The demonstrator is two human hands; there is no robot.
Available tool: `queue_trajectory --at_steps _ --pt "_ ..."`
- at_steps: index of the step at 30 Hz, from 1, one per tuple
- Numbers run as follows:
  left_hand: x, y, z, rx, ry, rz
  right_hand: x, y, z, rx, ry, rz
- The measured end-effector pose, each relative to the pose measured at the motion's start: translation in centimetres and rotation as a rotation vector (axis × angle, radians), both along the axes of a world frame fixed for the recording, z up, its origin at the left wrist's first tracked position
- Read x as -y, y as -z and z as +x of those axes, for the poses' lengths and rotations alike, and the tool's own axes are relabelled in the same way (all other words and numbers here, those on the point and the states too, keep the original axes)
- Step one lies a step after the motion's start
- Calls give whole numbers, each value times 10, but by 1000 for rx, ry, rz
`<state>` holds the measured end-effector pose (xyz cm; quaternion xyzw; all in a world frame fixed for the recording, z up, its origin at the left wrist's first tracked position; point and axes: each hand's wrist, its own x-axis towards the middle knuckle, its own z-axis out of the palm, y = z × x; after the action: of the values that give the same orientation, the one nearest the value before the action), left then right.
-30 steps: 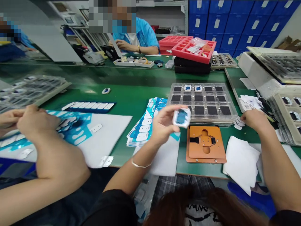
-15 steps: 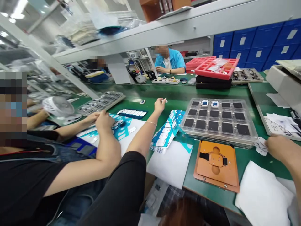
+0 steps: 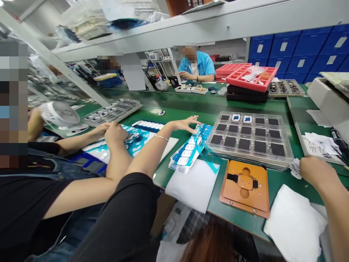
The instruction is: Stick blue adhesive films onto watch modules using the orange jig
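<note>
My left hand (image 3: 188,124), with a thin bracelet on the wrist, reaches over the far end of a stack of blue-and-white sticker sheets (image 3: 188,151). Its fingers are spread, thumb apart. At the right edge my right hand (image 3: 317,171) is curled closed beside white cut-out pieces (image 3: 295,168); its fingertips are hidden. Between the hands sits a clear tray (image 3: 248,136) with dark square pads, two compartments holding small white-and-blue parts (image 3: 247,119). Nearer me lies an orange fixture (image 3: 245,187) with a recess and black clamps.
At left a co-worker's hands (image 3: 113,133) work over blue-and-white sheets. White cloth (image 3: 296,222) lies at the front right, white paper (image 3: 192,185) at the front edge. Further off are a second parts tray (image 3: 113,111), a fan (image 3: 60,112) and red trays (image 3: 252,76). A shelf beam crosses above.
My left hand has gone from a pinch to spread fingers and now hovers over the sticker sheets. My right hand stays closed by the cut-out pieces. The view has shifted slightly.
</note>
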<state>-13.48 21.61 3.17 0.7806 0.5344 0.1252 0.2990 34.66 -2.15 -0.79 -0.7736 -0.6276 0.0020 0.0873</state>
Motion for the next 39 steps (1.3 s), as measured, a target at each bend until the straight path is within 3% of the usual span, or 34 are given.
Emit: queue_trajectory --at_steps 4,7,9,12,14,16,17,19,22,26,29,32,36,39 --pt "26 -14 -6 41 85 2 -1 -12 -7 67 92 -160" --pt "47 -23 -4 154 112 -5 2 -26 -13 82 168 -166" --pt "64 -29 -3 247 113 -14 8 -37 -22 94 224 -99" --pt "100 -38 6 550 88 -89 24 -52 -47 97 207 189" --pt "127 -45 22 785 98 -170 34 -56 -69 21 8 554" --pt "154 -53 45 874 188 -226 40 -56 -91 -175 -415 931" --pt "166 -57 59 878 248 -249 41 -53 -100 -279 -621 985" --pt "187 -66 88 886 390 -316 39 -46 -115 -466 -877 843" --pt "208 -73 126 920 483 -383 35 -32 -127 -727 -896 526" --pt "215 -62 144 994 395 -309 37 -21 -133 -1061 -790 392" --pt "207 -40 141 1116 355 -359 41 -21 -136 -1173 -711 504" --pt "201 -18 140 1205 408 -415 41 -23 -137 -1188 -660 592" --pt "205 0 150 1068 313 -252 40 -24 -140 -1041 -593 631" --pt "209 5 158 1060 183 -203 45 -27 -143 -619 -494 952"
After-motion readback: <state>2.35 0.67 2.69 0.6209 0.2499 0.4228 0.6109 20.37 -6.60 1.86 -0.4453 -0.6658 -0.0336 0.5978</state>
